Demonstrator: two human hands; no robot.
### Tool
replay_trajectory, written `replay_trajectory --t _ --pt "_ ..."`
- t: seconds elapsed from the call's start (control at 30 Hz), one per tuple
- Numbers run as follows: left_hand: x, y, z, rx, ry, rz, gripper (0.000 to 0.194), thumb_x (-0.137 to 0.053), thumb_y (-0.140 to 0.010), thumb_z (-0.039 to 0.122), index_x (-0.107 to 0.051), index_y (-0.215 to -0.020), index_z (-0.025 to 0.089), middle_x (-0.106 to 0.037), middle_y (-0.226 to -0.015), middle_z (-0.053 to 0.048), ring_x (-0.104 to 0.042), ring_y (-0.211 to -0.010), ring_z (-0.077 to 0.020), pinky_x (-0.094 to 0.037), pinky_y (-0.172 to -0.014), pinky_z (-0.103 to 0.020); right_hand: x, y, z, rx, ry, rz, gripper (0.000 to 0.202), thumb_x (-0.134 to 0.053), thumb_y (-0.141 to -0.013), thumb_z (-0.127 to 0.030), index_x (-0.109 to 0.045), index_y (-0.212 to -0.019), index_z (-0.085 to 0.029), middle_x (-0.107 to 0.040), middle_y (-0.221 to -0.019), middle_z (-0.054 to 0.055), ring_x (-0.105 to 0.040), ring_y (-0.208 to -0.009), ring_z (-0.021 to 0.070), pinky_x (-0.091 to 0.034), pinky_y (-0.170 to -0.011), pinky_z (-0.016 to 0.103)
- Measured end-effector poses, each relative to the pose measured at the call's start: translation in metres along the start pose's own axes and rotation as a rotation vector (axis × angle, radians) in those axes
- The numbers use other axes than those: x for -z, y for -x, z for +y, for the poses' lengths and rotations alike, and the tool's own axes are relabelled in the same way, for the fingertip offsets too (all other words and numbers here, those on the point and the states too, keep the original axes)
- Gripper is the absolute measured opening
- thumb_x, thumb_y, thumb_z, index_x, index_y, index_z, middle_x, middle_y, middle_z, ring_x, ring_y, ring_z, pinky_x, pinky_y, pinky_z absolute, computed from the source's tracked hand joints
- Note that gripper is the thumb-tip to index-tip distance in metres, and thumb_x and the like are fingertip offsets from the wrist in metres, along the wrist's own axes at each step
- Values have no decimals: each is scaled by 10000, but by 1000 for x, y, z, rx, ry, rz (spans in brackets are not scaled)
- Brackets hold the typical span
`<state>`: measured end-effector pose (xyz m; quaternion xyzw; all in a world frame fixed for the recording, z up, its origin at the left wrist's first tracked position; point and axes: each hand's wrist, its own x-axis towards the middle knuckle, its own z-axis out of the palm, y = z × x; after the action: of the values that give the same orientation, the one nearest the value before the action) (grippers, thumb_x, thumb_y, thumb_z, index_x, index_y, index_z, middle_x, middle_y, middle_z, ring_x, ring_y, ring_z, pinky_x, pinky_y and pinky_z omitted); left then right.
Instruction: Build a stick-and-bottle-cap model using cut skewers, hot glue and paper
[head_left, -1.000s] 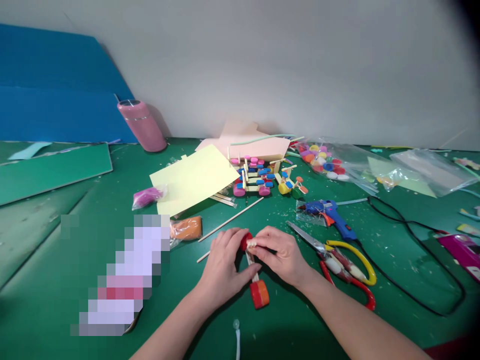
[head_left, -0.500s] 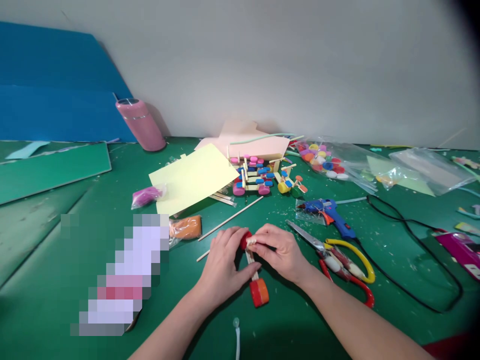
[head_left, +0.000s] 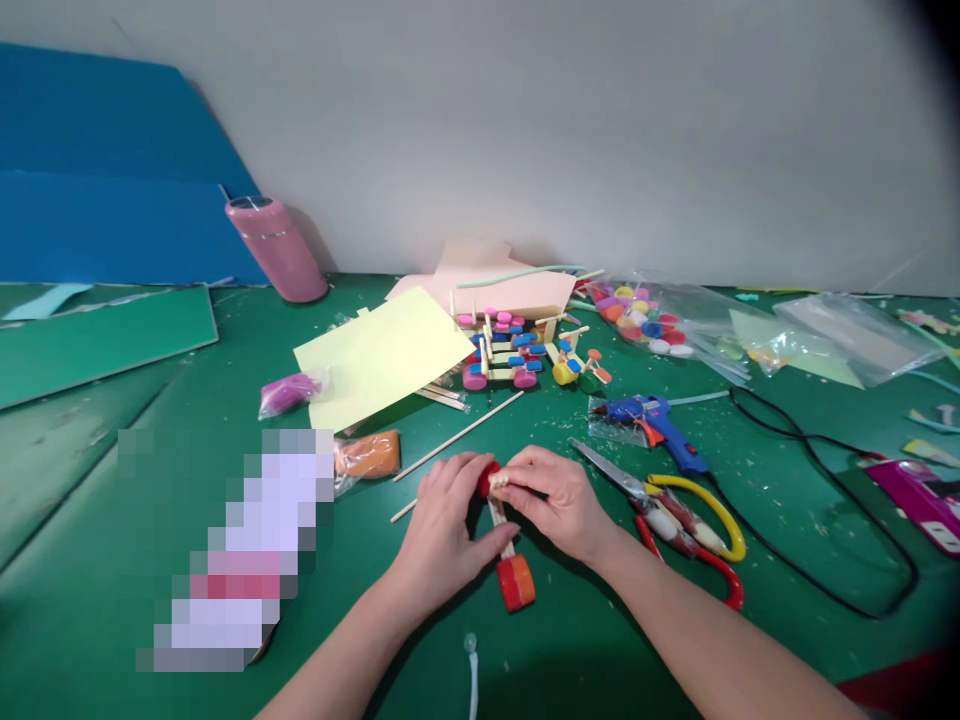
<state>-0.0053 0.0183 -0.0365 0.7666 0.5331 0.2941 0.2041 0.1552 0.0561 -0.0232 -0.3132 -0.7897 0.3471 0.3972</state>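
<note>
With the left hand [head_left: 442, 530] and right hand [head_left: 559, 500] both closed in a grip on the stick-and-cap axle [head_left: 504, 545] low over the near-centre tabletop [head_left: 150, 400], wheel fitting appears in hand, and the next move likely calls for steady pressure at its far red cap [head_left: 487, 481].

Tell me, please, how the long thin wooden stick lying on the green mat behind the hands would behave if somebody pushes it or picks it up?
The wooden stick looks round and very thin, so a sideways push would probably roll it across the mat. It seems light and fairly stiff, yet so slender that it may snap if bent.
</note>
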Motion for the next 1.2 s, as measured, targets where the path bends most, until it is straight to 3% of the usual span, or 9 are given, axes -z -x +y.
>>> replay_trajectory --t 0.63,1.2 --pt "-1 0 -1 2 -29 -2 509 -637 -696 258 -435 -1150 148 -535 -1103 -118 -473 -1007 -267 -404 -842 -433 -1 2 1 3 -10 5 152 -571 -818 -176 -693 -908 -169 -635 -810 61 -599 -748 144 -491 -683 251" --pt "-3 1 -3 -19 -39 4 526 -646 -702 262 -396 -1156 176 -511 -1112 -111 -461 -1022 -266 -397 -848 -438 -1 3 2 10 -16 9 148 -575 -818 -176 -685 -917 -181 -631 -812 53 -596 -746 136 -491 -683 247"
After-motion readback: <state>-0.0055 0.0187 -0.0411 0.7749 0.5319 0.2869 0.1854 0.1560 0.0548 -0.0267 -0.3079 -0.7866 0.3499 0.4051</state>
